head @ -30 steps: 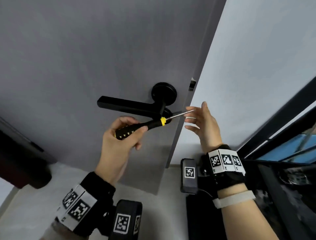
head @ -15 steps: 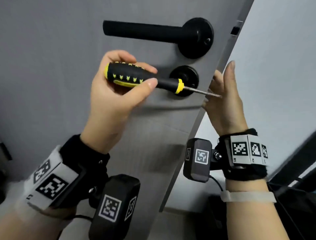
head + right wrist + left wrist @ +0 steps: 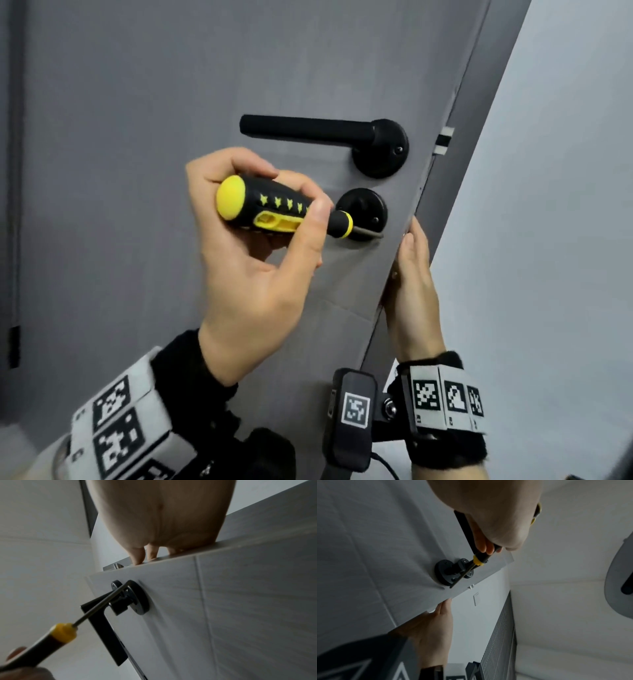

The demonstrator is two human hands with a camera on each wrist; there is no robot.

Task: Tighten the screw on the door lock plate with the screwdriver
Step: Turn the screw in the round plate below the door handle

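My left hand (image 3: 308, 198) grips the black-and-yellow screwdriver (image 3: 274, 214) by its handle, with the yellow butt towards me. Its steel shaft (image 3: 102, 604) crosses the lower round lock rose (image 3: 363, 209), and the tip stops short of the door edge. My right hand (image 3: 411, 267) lies against the grey door's edge (image 3: 442, 192) below the lock. Its fingers (image 3: 137, 557) are straight and touch the edge face. The metal lock plate with its latch (image 3: 114, 566) shows on that edge just beyond the fingertips; its screw is not visible. The screwdriver (image 3: 477, 561) is also seen in the left wrist view.
A black lever handle (image 3: 308, 128) sticks out from the door above the screwdriver. A pale wall (image 3: 548, 240) stands right of the open door edge. A ribbed grille (image 3: 496, 642) runs along the wall below. A dark frame strip (image 3: 13, 205) borders the far left.
My left hand has turned the screwdriver butt towards me and drawn its tip back from the door edge to the lower rose. My right hand has settled flat on the door edge.
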